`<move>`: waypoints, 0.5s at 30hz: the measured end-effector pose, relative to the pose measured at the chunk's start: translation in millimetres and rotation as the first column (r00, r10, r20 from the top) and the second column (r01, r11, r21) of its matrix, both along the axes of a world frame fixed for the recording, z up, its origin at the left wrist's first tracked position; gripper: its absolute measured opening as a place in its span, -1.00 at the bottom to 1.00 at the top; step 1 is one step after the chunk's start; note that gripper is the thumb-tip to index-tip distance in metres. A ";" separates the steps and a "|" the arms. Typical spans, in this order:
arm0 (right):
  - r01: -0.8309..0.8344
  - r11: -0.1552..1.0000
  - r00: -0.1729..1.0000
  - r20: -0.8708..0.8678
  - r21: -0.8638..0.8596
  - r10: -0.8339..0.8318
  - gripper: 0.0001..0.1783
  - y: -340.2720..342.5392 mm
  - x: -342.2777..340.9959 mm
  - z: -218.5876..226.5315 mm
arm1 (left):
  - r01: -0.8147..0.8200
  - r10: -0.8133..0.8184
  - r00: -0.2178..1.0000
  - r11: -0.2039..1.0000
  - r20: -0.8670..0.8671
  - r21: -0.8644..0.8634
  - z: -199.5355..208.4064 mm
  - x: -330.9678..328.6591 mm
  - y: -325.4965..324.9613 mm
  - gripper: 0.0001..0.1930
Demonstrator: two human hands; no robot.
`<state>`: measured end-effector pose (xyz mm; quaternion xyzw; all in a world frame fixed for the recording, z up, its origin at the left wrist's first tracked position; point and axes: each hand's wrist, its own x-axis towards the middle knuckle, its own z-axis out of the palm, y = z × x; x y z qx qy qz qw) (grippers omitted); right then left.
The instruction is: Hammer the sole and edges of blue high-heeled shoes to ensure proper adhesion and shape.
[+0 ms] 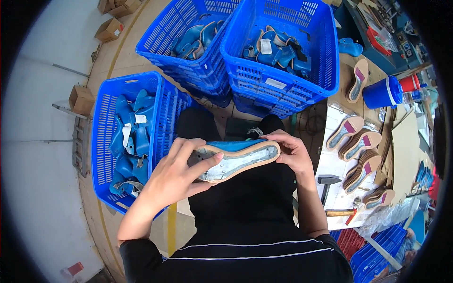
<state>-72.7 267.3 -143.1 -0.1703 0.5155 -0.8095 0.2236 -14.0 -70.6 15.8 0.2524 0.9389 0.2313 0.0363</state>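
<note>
A blue shoe last (231,145) lies sideways over my lap, its underside turned up toward me. Against that underside sits a tan-edged insole (257,170) with a grey-white middle strip and small dark spots. My left hand (172,170) grips the wider end, thumb across the insole and fingers curled over the far edge. At the narrower end, my right hand (293,153) pinches the rim between thumb and fingers. Much of the last is hidden beneath the insole and my hands.
Blue crates with blue lasts stand at my left (100,155) and ahead (283,80). On the right-hand bench are stacked insoles (362,144), a black-headed hammer (329,180), a wooden-handled hammer (342,213) and a blue bucket (377,93).
</note>
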 end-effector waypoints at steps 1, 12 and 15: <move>-0.003 1.000 1.000 -0.015 0.013 0.003 -0.26 0.8 -0.3 -0.2 | 0.021 -0.021 1.000 1.000 -0.014 0.006 -0.1 -1.1 0.6 -0.32; 0.017 0.999 1.000 -0.012 0.028 -0.017 -0.25 -0.8 2.6 -4.4 | 0.135 -0.152 0.948 0.988 -0.278 -0.079 -51.4 -0.2 11.9 -0.10; 0.013 1.000 1.000 -0.004 0.013 -0.012 -0.25 -0.1 2.1 -7.3 | 0.130 -0.144 0.946 0.989 -0.291 -0.068 -51.3 -0.9 12.8 -0.22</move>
